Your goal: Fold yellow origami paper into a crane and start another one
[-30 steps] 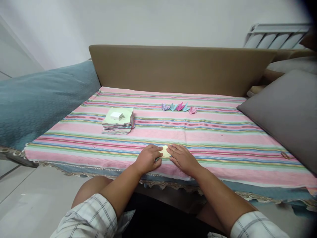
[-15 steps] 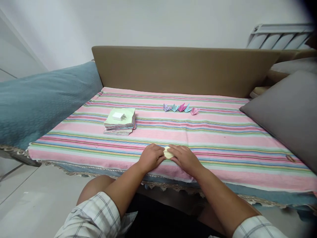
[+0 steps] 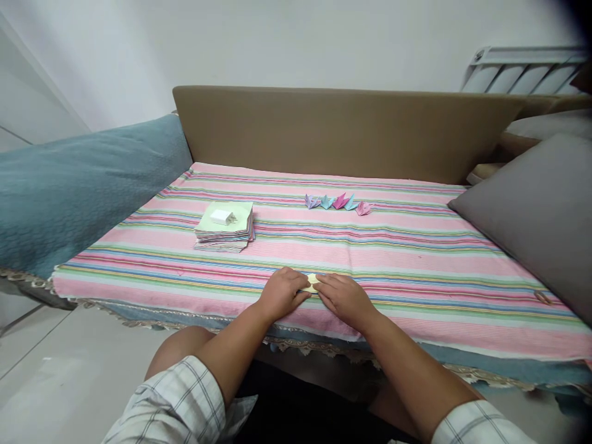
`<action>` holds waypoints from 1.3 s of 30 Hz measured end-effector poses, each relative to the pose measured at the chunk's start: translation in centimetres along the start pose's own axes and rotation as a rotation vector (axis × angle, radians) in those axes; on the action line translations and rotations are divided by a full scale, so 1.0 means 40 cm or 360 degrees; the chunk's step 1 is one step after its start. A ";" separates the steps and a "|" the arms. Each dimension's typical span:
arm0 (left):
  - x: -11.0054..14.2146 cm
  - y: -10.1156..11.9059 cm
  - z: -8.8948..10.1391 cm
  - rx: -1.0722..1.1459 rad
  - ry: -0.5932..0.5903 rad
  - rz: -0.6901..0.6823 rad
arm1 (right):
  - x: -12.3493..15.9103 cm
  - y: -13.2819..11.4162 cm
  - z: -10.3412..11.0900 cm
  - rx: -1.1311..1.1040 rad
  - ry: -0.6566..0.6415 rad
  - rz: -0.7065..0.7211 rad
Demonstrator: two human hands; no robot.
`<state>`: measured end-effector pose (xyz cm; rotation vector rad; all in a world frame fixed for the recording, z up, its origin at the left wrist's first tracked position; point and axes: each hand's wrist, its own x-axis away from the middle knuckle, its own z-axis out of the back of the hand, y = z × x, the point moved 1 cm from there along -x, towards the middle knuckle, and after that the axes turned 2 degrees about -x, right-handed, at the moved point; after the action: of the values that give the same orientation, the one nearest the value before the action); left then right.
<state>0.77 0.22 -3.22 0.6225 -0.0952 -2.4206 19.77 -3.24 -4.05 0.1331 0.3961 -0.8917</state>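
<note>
The pale yellow paper is positioned on the striped cloth, near the front edge of the couch, between the two hands. Its left end is covered by the fingers of the left hand and its right end by those of the right hand. Contact is made by both; whether the paper is pinched in either grip or only pressed flat cannot be told (the undersides are hidden).

The step in hand is judged to be the folding or creasing of this one sheet. For the next move, edges aligned and pressure applied evenly along the fold would be called for, with the opposite end steadied.

Beyond the paper, five folded paper pieces are set in a row: one purple, two light blue, one magenta, one pink. To the left, one stack of paper squares is placed (sheets too fine to be counted), topped by one white plug adapter. One large grey cushion is located at far right.
</note>
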 end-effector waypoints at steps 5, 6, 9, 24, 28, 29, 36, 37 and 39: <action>-0.008 0.010 0.001 -0.0176 -0.0011 -0.0079 | -0.005 0.001 0.002 -0.0023 -0.0022 -0.0007; -0.010 0.012 0.002 -0.0213 -0.0006 -0.0087 | -0.007 0.000 0.001 -0.0022 -0.0019 -0.0013; -0.015 0.017 0.001 -0.0273 0.0022 -0.0074 | -0.012 -0.002 -0.004 0.0001 0.0010 -0.0049; -0.023 -0.006 -0.022 -0.0096 0.0022 0.0059 | -0.026 0.003 -0.012 0.0123 0.0064 -0.0181; -0.030 0.000 -0.026 -0.0257 -0.0015 0.0037 | -0.023 0.004 -0.012 0.0126 0.0033 -0.0166; -0.031 0.001 -0.027 -0.0303 -0.0034 0.0029 | -0.023 0.005 -0.012 0.0125 0.0030 -0.0165; -0.032 0.003 -0.031 -0.0348 -0.0017 0.0020 | -0.024 0.001 -0.012 0.0095 0.0067 -0.0177; -0.031 0.003 -0.028 -0.0313 0.0000 0.0053 | -0.025 0.000 -0.011 0.0086 0.0070 -0.0184; -0.030 0.004 -0.021 -0.0221 0.0018 0.0142 | -0.027 -0.002 -0.008 0.0042 0.0071 -0.0213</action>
<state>2.06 0.87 -3.45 0.5572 0.0484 -2.3147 19.01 -2.39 -3.92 0.1520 0.4385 -1.0271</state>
